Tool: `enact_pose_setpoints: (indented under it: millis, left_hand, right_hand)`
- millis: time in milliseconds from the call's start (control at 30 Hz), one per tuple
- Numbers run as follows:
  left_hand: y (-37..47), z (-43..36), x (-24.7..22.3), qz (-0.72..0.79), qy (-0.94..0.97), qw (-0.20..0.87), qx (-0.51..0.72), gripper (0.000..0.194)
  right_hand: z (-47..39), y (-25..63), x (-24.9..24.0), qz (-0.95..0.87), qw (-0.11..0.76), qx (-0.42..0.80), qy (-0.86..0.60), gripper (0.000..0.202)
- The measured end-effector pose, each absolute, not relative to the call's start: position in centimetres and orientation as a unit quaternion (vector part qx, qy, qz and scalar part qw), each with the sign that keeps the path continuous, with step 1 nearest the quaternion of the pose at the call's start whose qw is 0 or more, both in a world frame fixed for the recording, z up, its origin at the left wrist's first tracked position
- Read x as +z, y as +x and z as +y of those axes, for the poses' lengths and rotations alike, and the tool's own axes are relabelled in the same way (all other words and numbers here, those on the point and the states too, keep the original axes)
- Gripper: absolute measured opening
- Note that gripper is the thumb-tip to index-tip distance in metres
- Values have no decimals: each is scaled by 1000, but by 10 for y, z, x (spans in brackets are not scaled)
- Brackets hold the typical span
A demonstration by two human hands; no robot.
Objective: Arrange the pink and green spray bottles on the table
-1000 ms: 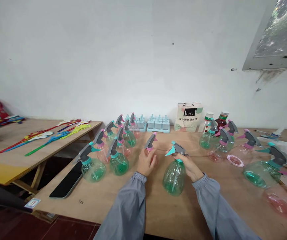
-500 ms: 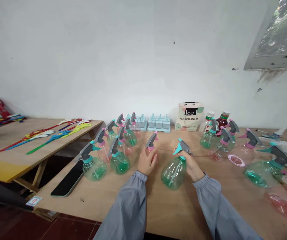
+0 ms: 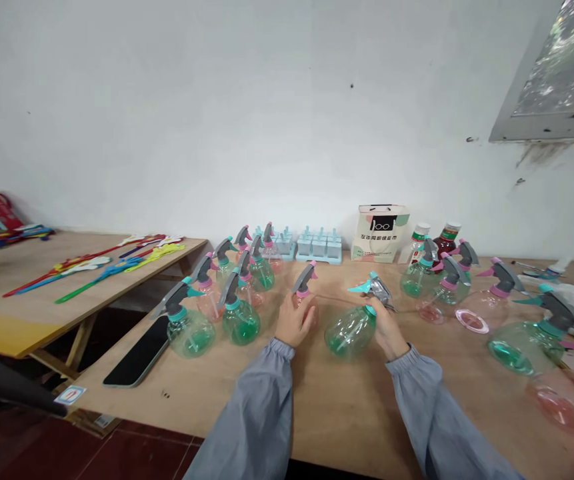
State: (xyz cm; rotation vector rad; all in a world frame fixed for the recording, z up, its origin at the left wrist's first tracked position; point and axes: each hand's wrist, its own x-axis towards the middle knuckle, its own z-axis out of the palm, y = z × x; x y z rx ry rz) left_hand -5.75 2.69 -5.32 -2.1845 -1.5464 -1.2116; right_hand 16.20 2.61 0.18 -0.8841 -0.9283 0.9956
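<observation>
My right hand (image 3: 387,328) is closed round the neck of a green spray bottle (image 3: 349,333) with a turquoise nozzle and grey trigger head. The bottle leans, its base toward the left and its head toward the right. My left hand (image 3: 294,320) is wrapped about a smaller-looking pink spray bottle (image 3: 303,293), which stands upright; the fingers hide most of its body. To the left of that hand, a green spray bottle (image 3: 241,323) stands among several green and pink ones.
A phone (image 3: 137,353) lies by the table's left edge. Behind are pale blue ice-pop molds (image 3: 319,248), a paper bag (image 3: 379,233) and labelled bottles (image 3: 419,237). More spray bottles (image 3: 527,343) stand at right. Colourful plastic sticks (image 3: 111,273) cover part of the left table.
The green spray bottle in my right hand has tipped further, its base rising toward the left and its nozzle turning. My left hand stays on the pink bottle.
</observation>
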Motion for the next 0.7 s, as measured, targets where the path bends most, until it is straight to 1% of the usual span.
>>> enact_pose_setpoints:
  millis: [133,267,300,400,500,600,700]
  left_hand:
    - [-57,27,-53,-529,-737,103,-407,40]
    - [-57,26,-52,-525,-738,104,-410,40]
    - [-57,26,-52,-524,-739,104,-411,40]
    - [-57,26,-51,-521,-738,101,-417,38]
    - [-56,26,-52,-521,-737,98,-418,38]
    - [-56,26,-52,-526,-737,96,-414,40]
    - [-55,26,-52,-529,-735,94,-414,39]
  right_hand:
    - [10,187,2,-434,717,342,-426,28]
    - [-5,247,1,-412,744,144,-505,49]
    - [-7,265,1,-420,744,98,-510,50]
    - [-5,311,0,-445,733,9,-515,45]
    - [2,344,-3,-420,731,-81,-532,46]
    - [10,362,-7,-392,732,-132,-541,49]
    - [17,368,-8,-379,733,-140,-546,52]
